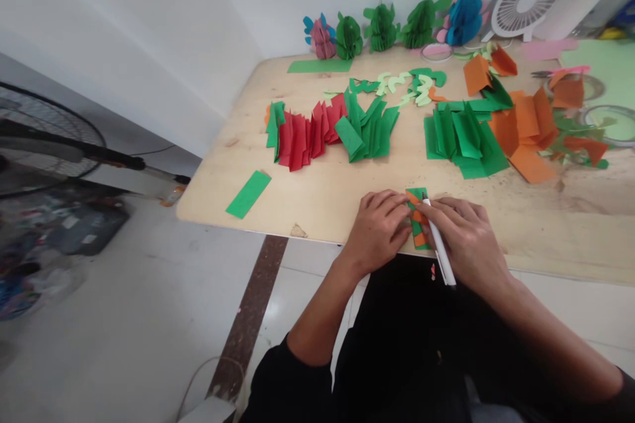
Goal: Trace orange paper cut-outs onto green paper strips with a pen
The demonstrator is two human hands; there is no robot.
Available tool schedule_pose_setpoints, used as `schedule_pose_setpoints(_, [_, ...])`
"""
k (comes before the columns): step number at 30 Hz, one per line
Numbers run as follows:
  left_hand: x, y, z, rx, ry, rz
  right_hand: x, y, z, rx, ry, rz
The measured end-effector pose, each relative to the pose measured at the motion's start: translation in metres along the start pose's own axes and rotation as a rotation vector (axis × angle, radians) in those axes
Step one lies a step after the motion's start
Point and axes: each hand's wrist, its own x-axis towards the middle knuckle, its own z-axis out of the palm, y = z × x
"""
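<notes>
At the table's front edge a green paper strip (421, 193) lies under an orange paper cutout (420, 238). My left hand (380, 230) rests at the strip's left side, fingers curled together and pressing on the orange cutout. Its fingertips are partly hidden. My right hand (464, 234) grips a white pen (440, 248) that slants down across the strip, while its fingertips touch the papers from the right. The cutout's full outline is covered by my fingers.
Folded red papers (300, 139) and green papers (372, 129) stand mid-table. Orange folded papers (530, 119) lie to the right. A loose green strip (249, 194) is at left. Paper figures (380, 28) and a small white fan (528, 3) line the wall.
</notes>
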Motion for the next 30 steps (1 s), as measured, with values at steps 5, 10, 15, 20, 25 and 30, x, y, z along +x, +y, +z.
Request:
schedule_pose_setpoints(5, [-0.0004,-0.0006,0.0005,0.000,0.011,0.009,0.0008,-0.0012,-0.0005,-0.007,0.007,-0.002])
schedule_pose_setpoints(10, [-0.0002,-0.0009,0.0000,0.014,0.001,0.019,0.0004,-0.0014,0.0000,0.007,0.012,0.001])
schedule_pose_setpoints(15, [0.0001,-0.0004,-0.0009,0.015,0.001,0.019,0.0001,-0.0010,0.0004,0.010,0.015,0.003])
schedule_pose_setpoints(20, [-0.0005,-0.0010,0.0004,0.014,0.019,0.030,0.0007,-0.0011,-0.0003,-0.018,0.004,-0.020])
schedule_pose_setpoints(25, [-0.0007,-0.0010,0.0004,0.005,0.021,0.033,0.0011,-0.0021,-0.0011,-0.042,0.007,-0.027])
schedule_pose_setpoints(30, [-0.0005,0.0003,-0.0012,0.003,-0.017,0.032,0.0004,-0.0017,-0.0005,-0.041,-0.004,-0.032])
